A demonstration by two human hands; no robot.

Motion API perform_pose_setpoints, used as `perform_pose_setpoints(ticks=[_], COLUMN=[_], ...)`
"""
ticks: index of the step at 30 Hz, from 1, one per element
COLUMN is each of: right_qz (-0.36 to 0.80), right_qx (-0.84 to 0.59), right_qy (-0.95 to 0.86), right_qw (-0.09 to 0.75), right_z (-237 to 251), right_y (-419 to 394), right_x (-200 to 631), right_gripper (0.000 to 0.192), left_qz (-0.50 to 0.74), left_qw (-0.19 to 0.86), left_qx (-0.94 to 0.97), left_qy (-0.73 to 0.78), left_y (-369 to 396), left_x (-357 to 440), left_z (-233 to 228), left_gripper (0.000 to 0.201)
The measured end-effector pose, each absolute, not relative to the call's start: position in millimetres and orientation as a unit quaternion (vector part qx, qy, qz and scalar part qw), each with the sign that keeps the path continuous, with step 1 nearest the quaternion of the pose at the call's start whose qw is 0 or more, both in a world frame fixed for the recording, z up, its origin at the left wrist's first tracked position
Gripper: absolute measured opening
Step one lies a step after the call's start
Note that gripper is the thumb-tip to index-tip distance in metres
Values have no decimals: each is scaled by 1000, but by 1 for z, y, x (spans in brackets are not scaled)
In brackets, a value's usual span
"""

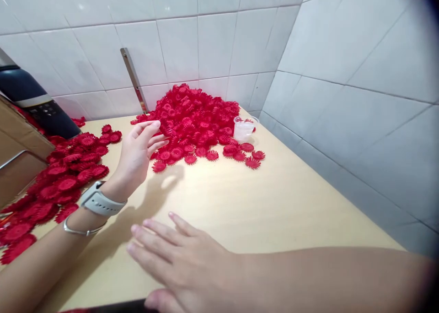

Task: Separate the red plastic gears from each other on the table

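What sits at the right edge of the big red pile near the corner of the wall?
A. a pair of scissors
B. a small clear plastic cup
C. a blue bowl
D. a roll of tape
B: a small clear plastic cup stands against the right side of the red flower-shaped pieces heaped on the table.

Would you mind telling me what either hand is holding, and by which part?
Nothing: the left hand hangs open beside the red flower pile; the right hand lies flat and empty.
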State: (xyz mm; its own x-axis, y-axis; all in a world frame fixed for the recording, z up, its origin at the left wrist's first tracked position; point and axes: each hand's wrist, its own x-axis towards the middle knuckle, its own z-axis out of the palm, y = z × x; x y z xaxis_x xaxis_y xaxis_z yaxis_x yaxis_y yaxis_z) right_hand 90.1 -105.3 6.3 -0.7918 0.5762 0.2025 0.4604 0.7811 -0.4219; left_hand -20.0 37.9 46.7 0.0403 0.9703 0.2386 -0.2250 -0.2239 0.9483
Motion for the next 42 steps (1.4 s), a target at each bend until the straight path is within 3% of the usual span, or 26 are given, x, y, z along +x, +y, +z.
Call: perform_pose_setpoints(ticks=[5,11,17,21,22,25,26,28,30,33,35,38,42], right_qz=[223,146,22,142,177,255,257,245,235,221,241,261,281], right_qx=[-282,-219,-354,-457,-449,-375,-354,-338,-360,-443,-499,-508,-482], right_qy=[-925,-962,-913,-806,-801,-815,-822,-832,-824,-754,-667,-639,-657], right_qw=[127,73,199,347,354,361,366,366,370,430,499,516,507], right_z=[-1,-2,18,39,41,38,35,28,24,24,27,34,41], right_y=[-110,-71,-4,-6,-10,-20,-21,-20,-14,0,12,26,33], right_x=[112,184,223,211,205,188,184,181,188,210,226,236,227], right_gripper=[51,46,43,38,41,75,72,46,28,30,30,28,27], left_qz=[566,554,553,515,492,417,394,358,356,413,359,163,67], left_qw=[540,552,560,558,575,629,640,648,622,490,416,341,260], left_qx=[512,509,506,544,544,544,551,569,581,642,780,925,960], left_qy=[354,360,353,357,361,366,363,359,385,421,298,40,-82], left_y=[26,19,14,-6,-11,-18,-17,-14,-11,-22,-43,-81,-97], left_x=[-22,-31,-26,-10,-5,9,13,18,21,30,42,73,103], left_z=[47,43,44,49,50,47,45,41,37,35,34,21,-9], left_gripper=[7,10,12,18,18,16,16,18,22,29,32,37,50])
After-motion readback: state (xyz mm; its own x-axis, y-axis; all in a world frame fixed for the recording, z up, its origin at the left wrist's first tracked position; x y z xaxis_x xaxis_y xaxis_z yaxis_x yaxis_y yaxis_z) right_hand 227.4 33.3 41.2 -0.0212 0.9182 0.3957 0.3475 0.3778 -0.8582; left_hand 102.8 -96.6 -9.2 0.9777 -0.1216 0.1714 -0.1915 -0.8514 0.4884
